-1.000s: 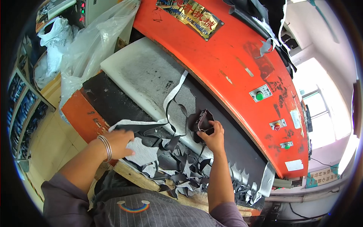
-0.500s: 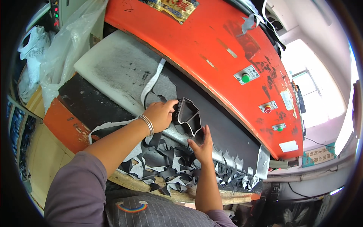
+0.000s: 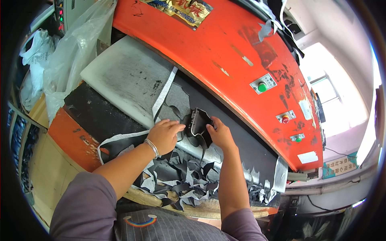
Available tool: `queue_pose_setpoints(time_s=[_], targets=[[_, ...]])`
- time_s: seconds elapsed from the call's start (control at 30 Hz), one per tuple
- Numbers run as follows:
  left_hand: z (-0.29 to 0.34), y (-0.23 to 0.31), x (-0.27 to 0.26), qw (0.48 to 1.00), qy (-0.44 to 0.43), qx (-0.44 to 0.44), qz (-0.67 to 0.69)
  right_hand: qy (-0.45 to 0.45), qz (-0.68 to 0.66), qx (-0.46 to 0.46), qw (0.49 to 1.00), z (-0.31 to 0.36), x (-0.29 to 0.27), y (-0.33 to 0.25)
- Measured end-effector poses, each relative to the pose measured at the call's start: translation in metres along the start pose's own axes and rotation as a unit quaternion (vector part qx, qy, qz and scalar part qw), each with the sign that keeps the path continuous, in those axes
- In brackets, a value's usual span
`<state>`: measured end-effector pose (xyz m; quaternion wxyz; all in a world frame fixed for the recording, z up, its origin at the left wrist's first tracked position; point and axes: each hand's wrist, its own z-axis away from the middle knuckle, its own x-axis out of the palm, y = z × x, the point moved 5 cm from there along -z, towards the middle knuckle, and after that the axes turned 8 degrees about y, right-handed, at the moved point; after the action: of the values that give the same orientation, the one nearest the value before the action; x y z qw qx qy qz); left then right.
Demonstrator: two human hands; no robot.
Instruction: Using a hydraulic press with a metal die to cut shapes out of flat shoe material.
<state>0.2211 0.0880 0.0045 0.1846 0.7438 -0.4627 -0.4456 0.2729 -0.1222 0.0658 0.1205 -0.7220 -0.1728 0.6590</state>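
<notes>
My right hand (image 3: 222,134) grips the right side of a cutting die (image 3: 194,120), a dark, hollow metal frame with a thin bright edge. The die is tilted over a sheet of black material (image 3: 245,134) with a grey underside. My left hand (image 3: 165,135), a silver bangle at its wrist, is just left of the die, fingers stretched toward it and apart from it. Below the die hangs a dark strip of material (image 3: 203,149). Beside my left fingers lies a grey cut-edged part of the sheet (image 3: 177,100).
Black and grey offcuts (image 3: 189,182) pile along the near edge. A pale cutting board (image 3: 124,76) lies left under the orange press beam (image 3: 225,44), which carries a green button (image 3: 262,87) and a red button (image 3: 285,119). Plastic bags (image 3: 68,64) hang at far left.
My right hand has moved up and left onto the die's right side. The die has tilted, and a dark strip now shows below it. My left hand has shifted slightly down and left.
</notes>
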Motion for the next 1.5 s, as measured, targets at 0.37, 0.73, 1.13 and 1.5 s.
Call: queue_pose_setpoints(time_s=[0.37,0.73,1.13,1.5], targets=[[0.006,0.005,0.005,0.999,-0.037,-0.027,-0.018,0.086,-0.09,0.285,0.951,0.018,0.019,0.012],[-0.024,-0.009,0.006,0.995,-0.016,-0.071,-0.064,0.141,-0.032,0.043,0.989,0.082,0.052,-0.009],[-0.009,0.004,0.004,0.999,-0.009,-0.026,-0.044,0.116,0.022,0.013,0.993,0.078,0.051,0.002],[0.008,0.011,0.012,0.996,-0.041,-0.079,-0.013,0.173,0.089,0.052,0.979,0.093,0.062,-0.002]])
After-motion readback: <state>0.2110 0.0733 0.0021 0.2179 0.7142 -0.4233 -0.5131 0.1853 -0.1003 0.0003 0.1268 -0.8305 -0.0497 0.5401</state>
